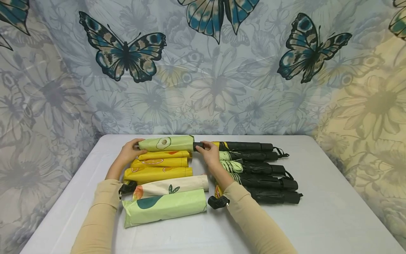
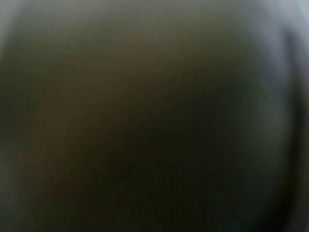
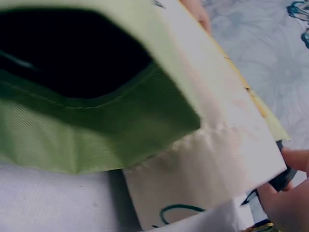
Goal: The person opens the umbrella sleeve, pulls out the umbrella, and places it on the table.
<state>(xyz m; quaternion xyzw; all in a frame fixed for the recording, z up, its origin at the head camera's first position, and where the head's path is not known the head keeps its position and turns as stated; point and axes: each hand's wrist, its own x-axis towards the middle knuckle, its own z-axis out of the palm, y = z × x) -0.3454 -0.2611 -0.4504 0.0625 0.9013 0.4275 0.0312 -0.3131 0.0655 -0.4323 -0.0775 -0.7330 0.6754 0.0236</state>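
A light green folded umbrella with an avocado print (image 1: 177, 143) lies across the back of the table in the head view, a black handle (image 1: 198, 145) at its right end. My left hand (image 1: 130, 151) grips its left end. At the other end, my right hand (image 1: 209, 151) pinches the black handle between thumb and fingers. In the right wrist view this hand (image 3: 292, 200) shows at the right edge on the handle (image 3: 284, 179), past a cream sleeve (image 3: 212, 174) and the open mouth of a green sleeve (image 3: 111, 137). The left wrist view is dark and blurred.
Below it, several yellow sleeves (image 1: 158, 173), a cream sleeve (image 1: 187, 182) and a pale green sleeve (image 1: 177, 204) lie in a column. Several black folded umbrellas (image 1: 263, 169) with yellow or green ends lie to the right. The white table (image 1: 330, 211) meets a butterfly-print cloth (image 1: 215, 106).
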